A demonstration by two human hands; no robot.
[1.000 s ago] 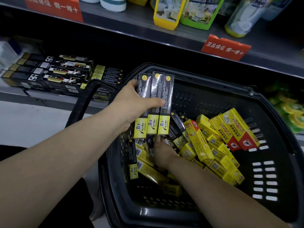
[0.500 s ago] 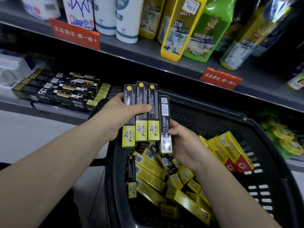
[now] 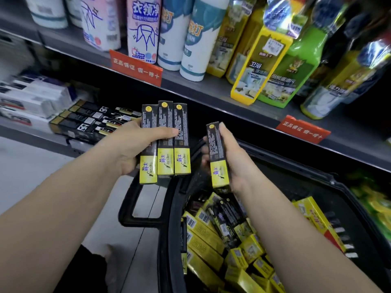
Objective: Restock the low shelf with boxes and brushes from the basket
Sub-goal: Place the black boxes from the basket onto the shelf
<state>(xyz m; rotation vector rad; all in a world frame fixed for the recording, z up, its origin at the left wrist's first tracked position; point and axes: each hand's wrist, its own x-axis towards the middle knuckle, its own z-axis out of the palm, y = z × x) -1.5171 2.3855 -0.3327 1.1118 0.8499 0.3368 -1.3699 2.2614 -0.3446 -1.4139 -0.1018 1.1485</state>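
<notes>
The left hand (image 3: 129, 149) holds three black-and-yellow boxes (image 3: 166, 140) side by side and upright, thumb laid across their dark fronts, fingers hidden behind; its grip is closed on that fan of three. Each box has a round gold mark at its top end, fine pale print down the black part, and a yellow lower panel with two blue Chinese characters beside a slanted line of Latin script too small to read. The right hand (image 3: 232, 163) is closed around a single matching box (image 3: 218, 155), also upright, thumb along its right edge, held just to the right of the three and apart from them.

Both hands are raised above the left end of the black basket (image 3: 169, 240), whose looped handle (image 3: 131, 206) hangs at its left side. Inside lie more yellow boxes (image 3: 203, 233) with barcodes, tumbled at angles, and a larger yellow and red box (image 3: 315, 220) toward the right wall.

On the low shelf (image 3: 25, 127), near its front edge at the left, lies a stack of black boxes (image 3: 91, 121) on their sides. The upper shelf (image 3: 211, 89) carries cleaning bottles; a pink one (image 3: 143, 28) reads "衣领净", a yellow one (image 3: 258, 66) "卫浴". Two red tags (image 3: 136, 68) on its front edge read "正品保证 假一赔十".
</notes>
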